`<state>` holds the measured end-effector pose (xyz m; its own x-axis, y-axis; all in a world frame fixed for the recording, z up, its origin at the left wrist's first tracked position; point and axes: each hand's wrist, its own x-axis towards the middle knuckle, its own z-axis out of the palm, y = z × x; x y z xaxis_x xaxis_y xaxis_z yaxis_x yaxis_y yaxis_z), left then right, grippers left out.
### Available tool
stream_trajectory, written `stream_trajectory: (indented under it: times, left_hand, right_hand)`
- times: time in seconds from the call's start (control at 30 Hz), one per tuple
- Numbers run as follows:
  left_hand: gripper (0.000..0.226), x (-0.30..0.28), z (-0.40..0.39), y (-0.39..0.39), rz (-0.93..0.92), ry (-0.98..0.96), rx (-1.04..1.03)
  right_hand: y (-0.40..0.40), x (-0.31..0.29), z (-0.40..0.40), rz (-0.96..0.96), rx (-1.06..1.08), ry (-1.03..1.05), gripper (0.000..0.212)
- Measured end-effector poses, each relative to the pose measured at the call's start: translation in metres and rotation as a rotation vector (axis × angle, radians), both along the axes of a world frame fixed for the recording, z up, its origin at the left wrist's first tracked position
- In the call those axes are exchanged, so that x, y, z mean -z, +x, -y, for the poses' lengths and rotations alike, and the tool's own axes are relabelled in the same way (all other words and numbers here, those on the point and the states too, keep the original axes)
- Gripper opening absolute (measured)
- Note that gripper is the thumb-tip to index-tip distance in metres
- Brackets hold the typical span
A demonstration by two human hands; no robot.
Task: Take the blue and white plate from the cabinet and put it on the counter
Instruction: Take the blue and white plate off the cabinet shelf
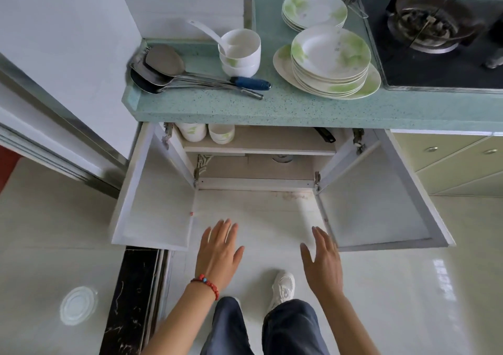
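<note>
Below the counter (pixel 299 109) | I am holding left hand (pixel 219 254) and right hand (pixel 324 262) open, fingers spread, empty | cabinet (pixel 258 164) standing open beyond my fingertips | blue plate not showing.

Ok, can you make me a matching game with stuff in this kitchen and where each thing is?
Things:
1. stacked white bowls
2. blue-handled ladle
3. red bracelet
4. gas burner

Places:
A. on the left wrist
B. far right, set in the black stovetop
C. on the counter, left of the plate stacks
D. lying on the counter in front of the bowls

Pairs: 1-C, 2-D, 3-A, 4-B
</note>
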<state>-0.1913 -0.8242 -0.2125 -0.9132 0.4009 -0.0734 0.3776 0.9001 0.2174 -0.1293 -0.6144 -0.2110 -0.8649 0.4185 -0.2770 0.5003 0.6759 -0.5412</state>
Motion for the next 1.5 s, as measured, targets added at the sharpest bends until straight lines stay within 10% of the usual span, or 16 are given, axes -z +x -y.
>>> stream_trajectory:
  times: [0.6,1.5]
  left_hand:
    - [0.054,0.104,-0.092,-0.112,0.121,-0.063,-0.061]
    - [0.054,0.494,-0.168,-0.302,0.027,0.045,-0.013]
  right_hand:
    - [-0.124,0.11,-0.106,0.132,-0.309,0.135,0.047]
    - [-0.308,0.473,-0.173,-0.182,-0.235,0.234,0.044]
